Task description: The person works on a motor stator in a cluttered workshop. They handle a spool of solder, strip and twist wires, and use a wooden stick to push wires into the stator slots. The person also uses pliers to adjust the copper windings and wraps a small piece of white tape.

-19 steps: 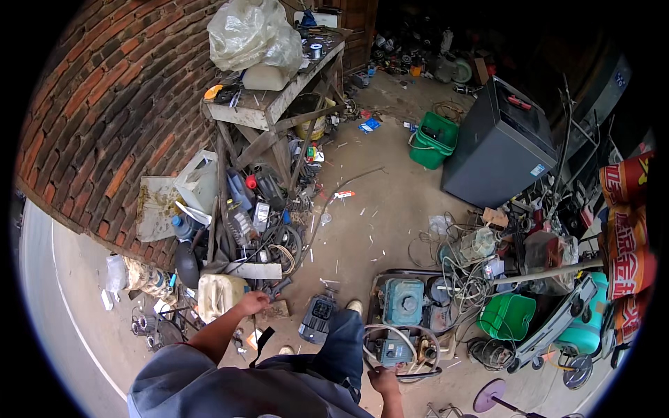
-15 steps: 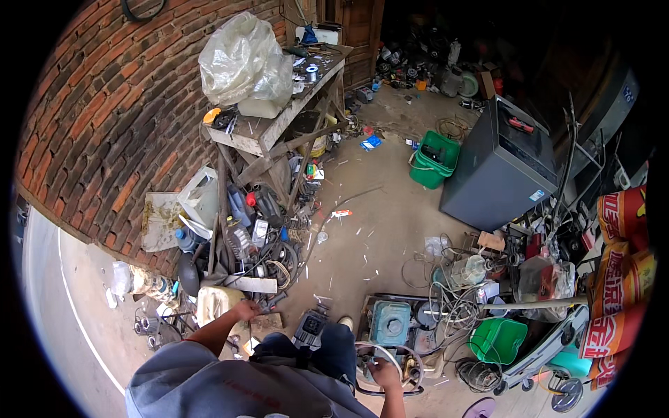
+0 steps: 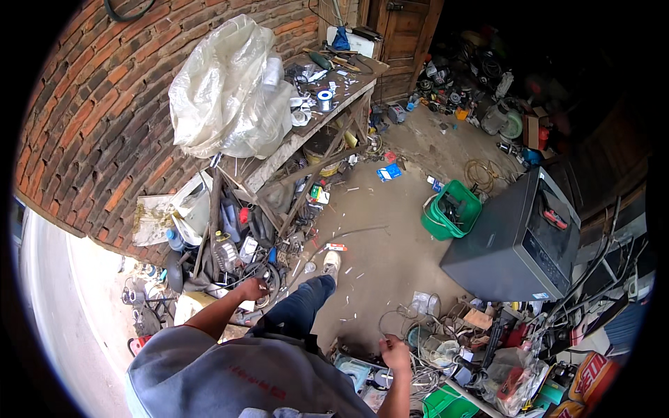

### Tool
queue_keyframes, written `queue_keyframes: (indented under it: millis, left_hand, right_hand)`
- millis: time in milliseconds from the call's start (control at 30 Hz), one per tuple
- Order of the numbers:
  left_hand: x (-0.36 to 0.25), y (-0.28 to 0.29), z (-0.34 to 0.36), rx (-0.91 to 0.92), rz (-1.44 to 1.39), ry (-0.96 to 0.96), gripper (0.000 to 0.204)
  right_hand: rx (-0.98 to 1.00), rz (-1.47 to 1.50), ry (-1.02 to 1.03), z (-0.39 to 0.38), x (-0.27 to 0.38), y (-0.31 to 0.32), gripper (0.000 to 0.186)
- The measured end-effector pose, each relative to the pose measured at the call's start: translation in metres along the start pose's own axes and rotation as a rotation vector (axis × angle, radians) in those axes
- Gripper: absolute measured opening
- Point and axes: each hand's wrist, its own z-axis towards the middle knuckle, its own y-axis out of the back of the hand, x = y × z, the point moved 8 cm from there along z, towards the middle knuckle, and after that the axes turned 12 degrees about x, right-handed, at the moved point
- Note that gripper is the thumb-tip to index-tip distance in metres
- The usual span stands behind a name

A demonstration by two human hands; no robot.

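My left hand [image 3: 253,290] is low at the left, fingers curled closed, beside the heaped bottles, cables and metal parts [image 3: 230,254]; whether it holds anything is hidden. My right hand [image 3: 394,354] hangs at the lower right with bent, closed fingers, near tangled cables and clutter [image 3: 439,345]; its contents are unclear. My left arm reaches across the edge of a cream plastic jerrycan [image 3: 188,306]. My white shoe [image 3: 332,263] is planted ahead on the concrete floor [image 3: 355,279].
A wooden workbench [image 3: 275,171] with a large plastic bag [image 3: 223,90] lines the brick wall [image 3: 90,132]. A wooden door [image 3: 397,49] stands behind. A green bucket [image 3: 435,223], a dark grey appliance [image 3: 495,251], scattered parts and red-orange sacks [image 3: 585,376] are on the right.
I have stepped forward, my shoe now higher in view, and the workbench appears nearer. The floor machine by my right hand has slipped lower and is partly hidden by my body.
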Motion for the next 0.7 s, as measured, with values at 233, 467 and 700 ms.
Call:
queue_keyframes:
  millis: [233, 467, 700]
  left_hand:
    - [-0.260, 0.271, 0.080, -0.463, -0.291, -0.287, 0.053]
    - [-0.375, 0.490, 0.132, -0.823, 0.228, 0.070, 0.082]
    - [-0.344, 0.527, 0.201, -0.687, 0.148, 0.188, 0.061]
  right_hand:
    - [0.157, 0.004, -0.064, 0.149, 0.086, 0.077, 0.039]
    - [-0.052, 0.113, 0.149, 0.273, 0.174, 0.201, 0.028]
    - [0.112, 0.029, 0.120, 0.439, 0.147, 0.265, 0.031]
